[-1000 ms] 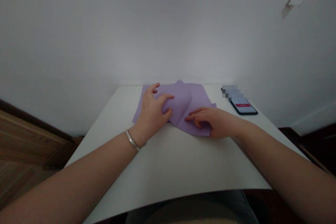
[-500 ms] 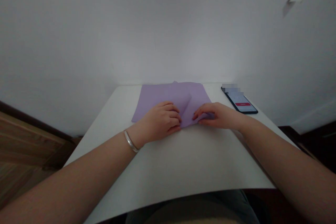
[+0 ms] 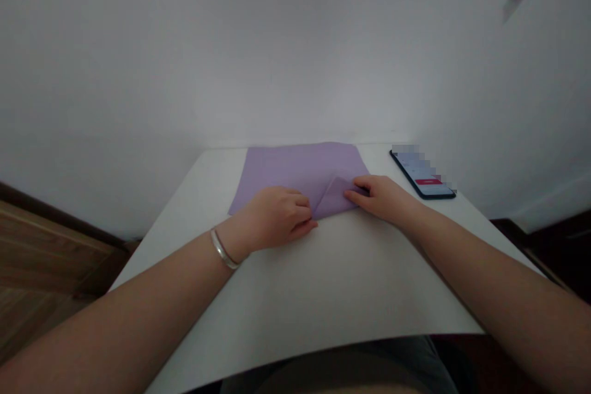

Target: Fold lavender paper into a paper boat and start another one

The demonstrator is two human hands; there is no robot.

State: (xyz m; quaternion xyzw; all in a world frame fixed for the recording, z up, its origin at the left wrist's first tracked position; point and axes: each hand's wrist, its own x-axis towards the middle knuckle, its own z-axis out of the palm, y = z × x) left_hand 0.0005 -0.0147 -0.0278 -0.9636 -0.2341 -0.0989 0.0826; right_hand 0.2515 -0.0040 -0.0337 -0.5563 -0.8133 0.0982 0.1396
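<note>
A lilac sheet of paper [image 3: 295, 167] lies flat at the far middle of the white table [image 3: 314, 289], with a small triangular flap folded over at its near edge. My left hand [image 3: 277, 217], a silver bangle on its wrist, rests curled on the paper's near edge just left of the flap, fingertips pressed to the fold. My right hand [image 3: 381, 197] lies on the flap's right side, fingers together and pressing the paper down.
A black phone [image 3: 422, 175] with a lit screen lies at the table's far right corner. A plain white wall stands right behind the table. Wooden floor shows at the left and dark floor at the right.
The raised, curled part of the paper has been laid flat. My left hand came back from the sheet's middle to its near edge and curled. My right hand shifted slightly away, onto the folded flap.
</note>
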